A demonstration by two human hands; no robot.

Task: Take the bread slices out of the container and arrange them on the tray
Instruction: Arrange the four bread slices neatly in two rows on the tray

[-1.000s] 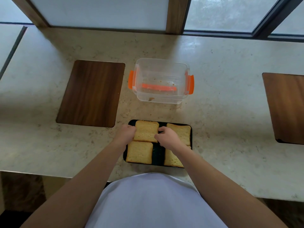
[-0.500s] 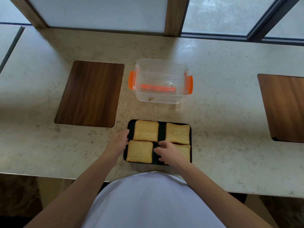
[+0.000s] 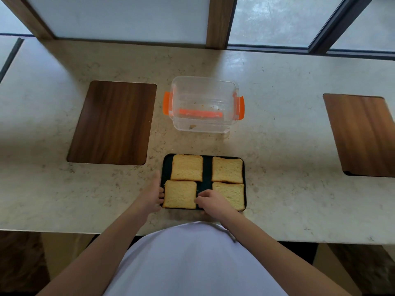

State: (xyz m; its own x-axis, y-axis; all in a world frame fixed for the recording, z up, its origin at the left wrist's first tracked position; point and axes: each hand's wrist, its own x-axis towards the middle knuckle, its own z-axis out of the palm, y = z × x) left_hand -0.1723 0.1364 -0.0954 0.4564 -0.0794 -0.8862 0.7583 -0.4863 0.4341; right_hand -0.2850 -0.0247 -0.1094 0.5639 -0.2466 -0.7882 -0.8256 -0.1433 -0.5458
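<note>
Bread slices, four in all, are laid in two rows on the black tray (image 3: 164, 167) at the near edge of the marble worktop (image 3: 277, 146): far-left slice (image 3: 186, 167), far-right slice (image 3: 227, 169), near-left slice (image 3: 180, 194), near-right slice (image 3: 232, 194). The left hand (image 3: 152, 194) is pressed against the tray's left rim, fingers extended and together. The right hand (image 3: 210, 202) is set on the tray between the two near slices, fingers curled; what they pinch cannot be told. The clear container (image 3: 203, 103) with orange latches is seen beyond the tray, with only crumbs inside.
</note>
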